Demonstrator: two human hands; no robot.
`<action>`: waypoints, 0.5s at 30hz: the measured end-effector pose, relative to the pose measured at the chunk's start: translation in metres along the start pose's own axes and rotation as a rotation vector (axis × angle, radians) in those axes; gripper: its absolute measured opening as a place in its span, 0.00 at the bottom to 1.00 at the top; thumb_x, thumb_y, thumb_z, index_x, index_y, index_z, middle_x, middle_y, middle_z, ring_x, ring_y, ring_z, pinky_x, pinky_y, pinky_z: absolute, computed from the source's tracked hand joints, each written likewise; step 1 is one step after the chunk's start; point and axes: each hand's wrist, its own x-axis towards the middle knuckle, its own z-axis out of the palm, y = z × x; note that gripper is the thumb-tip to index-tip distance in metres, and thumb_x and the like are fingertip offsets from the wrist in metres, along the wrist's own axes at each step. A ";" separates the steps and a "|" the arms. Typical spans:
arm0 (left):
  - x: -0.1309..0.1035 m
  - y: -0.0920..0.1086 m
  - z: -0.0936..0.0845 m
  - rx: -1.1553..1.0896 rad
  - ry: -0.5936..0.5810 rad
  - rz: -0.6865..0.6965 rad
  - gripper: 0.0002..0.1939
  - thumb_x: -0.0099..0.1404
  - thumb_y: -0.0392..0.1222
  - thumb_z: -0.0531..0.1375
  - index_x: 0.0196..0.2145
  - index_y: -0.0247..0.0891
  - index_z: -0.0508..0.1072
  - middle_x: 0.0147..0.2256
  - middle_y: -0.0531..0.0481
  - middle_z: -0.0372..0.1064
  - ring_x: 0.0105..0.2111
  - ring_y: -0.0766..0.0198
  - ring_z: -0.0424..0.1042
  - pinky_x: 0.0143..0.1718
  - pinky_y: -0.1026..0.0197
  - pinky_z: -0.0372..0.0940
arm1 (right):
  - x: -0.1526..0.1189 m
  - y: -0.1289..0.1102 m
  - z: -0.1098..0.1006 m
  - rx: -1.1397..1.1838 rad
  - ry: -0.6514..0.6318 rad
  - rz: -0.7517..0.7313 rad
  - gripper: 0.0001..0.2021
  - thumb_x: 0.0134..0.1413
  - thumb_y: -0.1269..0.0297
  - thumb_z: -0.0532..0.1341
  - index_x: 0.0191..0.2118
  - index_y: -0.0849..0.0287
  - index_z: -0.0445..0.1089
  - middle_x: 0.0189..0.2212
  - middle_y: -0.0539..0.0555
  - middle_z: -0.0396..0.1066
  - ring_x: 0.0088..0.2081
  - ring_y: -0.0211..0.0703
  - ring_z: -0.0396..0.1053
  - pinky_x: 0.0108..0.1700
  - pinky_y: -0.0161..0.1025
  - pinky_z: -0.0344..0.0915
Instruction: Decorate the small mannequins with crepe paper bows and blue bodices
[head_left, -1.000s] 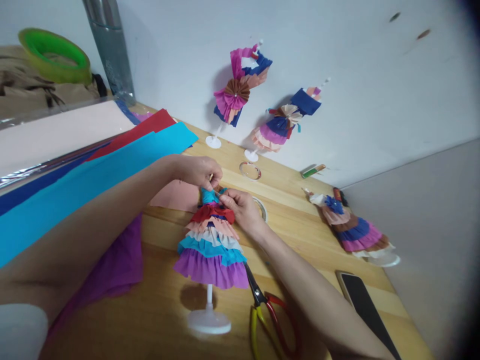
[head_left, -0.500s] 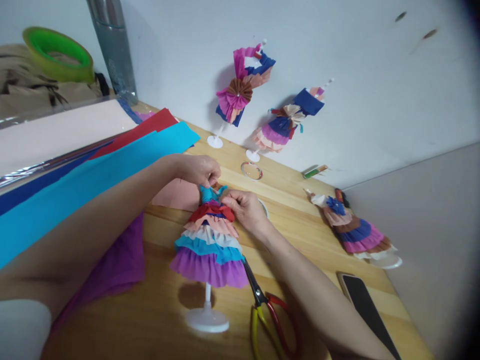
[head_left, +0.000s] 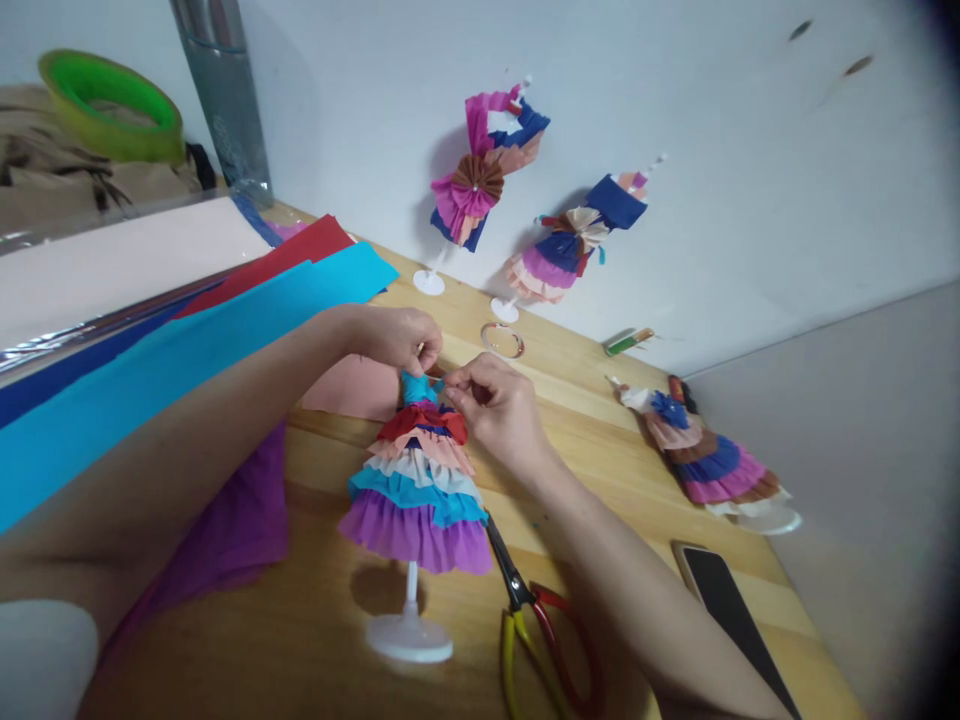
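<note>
A small dress form on a white round stand [head_left: 409, 637] wears a tiered paper dress [head_left: 421, 480] in purple, blue, white, peach and red, with a blue bodice [head_left: 418, 388]. At the left top edge of the bodice, my left hand [head_left: 405, 338] is closed in a pinch on the blue paper. On the other side, my right hand [head_left: 499, 408] pinches a small bit of blue paper beside the bodice. The fingertips of both hands are close together at the top of the form.
Scissors [head_left: 517, 590] lie right of the stand, a phone [head_left: 731, 620] farther right. Blue and red paper sheets [head_left: 330, 275] cover the left. Two dressed forms [head_left: 469, 205] stand by the wall; another [head_left: 705, 455] lies at right. A tape roll [head_left: 161, 145] and bottle [head_left: 232, 110] are at back left.
My right hand has lifted slightly and turned, its fingertips now drawn up beside the top of the bodice. My left hand has barely moved.
</note>
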 end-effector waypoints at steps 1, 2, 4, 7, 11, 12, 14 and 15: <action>0.000 0.000 0.000 0.003 0.000 -0.001 0.04 0.53 0.28 0.62 0.28 0.33 0.74 0.29 0.52 0.73 0.30 0.67 0.67 0.29 0.69 0.57 | 0.001 -0.002 0.000 -0.026 -0.002 -0.034 0.04 0.50 0.73 0.62 0.28 0.59 0.74 0.25 0.51 0.68 0.26 0.36 0.64 0.29 0.35 0.59; -0.001 0.000 0.000 0.006 -0.001 -0.005 0.04 0.53 0.28 0.62 0.28 0.33 0.74 0.29 0.52 0.73 0.30 0.67 0.67 0.29 0.69 0.57 | 0.001 -0.004 0.000 -0.048 -0.009 -0.061 0.05 0.50 0.74 0.62 0.28 0.59 0.74 0.25 0.51 0.68 0.26 0.37 0.64 0.30 0.35 0.60; -0.001 0.001 0.000 0.007 -0.001 -0.015 0.04 0.53 0.28 0.62 0.28 0.33 0.74 0.29 0.52 0.73 0.30 0.68 0.66 0.29 0.69 0.57 | 0.002 -0.006 0.001 -0.087 -0.019 -0.093 0.06 0.51 0.75 0.62 0.29 0.60 0.75 0.26 0.51 0.69 0.27 0.37 0.65 0.30 0.35 0.61; -0.002 0.002 0.000 -0.004 -0.001 -0.028 0.04 0.53 0.28 0.62 0.28 0.33 0.74 0.31 0.51 0.75 0.30 0.68 0.67 0.29 0.69 0.57 | 0.002 -0.006 0.001 -0.133 0.002 -0.130 0.07 0.51 0.75 0.60 0.31 0.60 0.76 0.27 0.52 0.69 0.27 0.38 0.65 0.29 0.35 0.62; -0.001 0.003 0.001 -0.012 -0.008 -0.035 0.04 0.54 0.28 0.61 0.29 0.32 0.74 0.31 0.50 0.75 0.31 0.67 0.67 0.30 0.67 0.57 | 0.002 -0.009 -0.005 -0.211 0.142 -0.178 0.11 0.55 0.73 0.57 0.39 0.59 0.76 0.30 0.54 0.69 0.28 0.40 0.66 0.30 0.37 0.63; 0.000 0.003 0.001 -0.014 -0.011 -0.034 0.04 0.54 0.28 0.61 0.29 0.32 0.74 0.32 0.49 0.75 0.31 0.66 0.67 0.31 0.67 0.57 | 0.002 -0.011 -0.006 -0.225 0.156 -0.181 0.12 0.56 0.73 0.56 0.40 0.59 0.76 0.31 0.55 0.69 0.28 0.40 0.66 0.30 0.37 0.63; 0.000 0.003 0.001 -0.017 -0.014 -0.036 0.04 0.53 0.27 0.62 0.28 0.32 0.74 0.31 0.49 0.75 0.31 0.66 0.67 0.30 0.67 0.57 | 0.003 -0.013 -0.008 -0.233 0.102 -0.178 0.11 0.57 0.73 0.56 0.39 0.59 0.76 0.29 0.55 0.68 0.28 0.40 0.65 0.31 0.37 0.63; 0.000 0.003 0.001 -0.018 -0.013 -0.040 0.04 0.53 0.27 0.62 0.28 0.32 0.74 0.30 0.50 0.74 0.31 0.66 0.67 0.30 0.66 0.57 | 0.003 -0.014 -0.008 -0.233 0.050 -0.174 0.11 0.57 0.72 0.56 0.38 0.59 0.77 0.28 0.54 0.68 0.28 0.40 0.65 0.31 0.37 0.62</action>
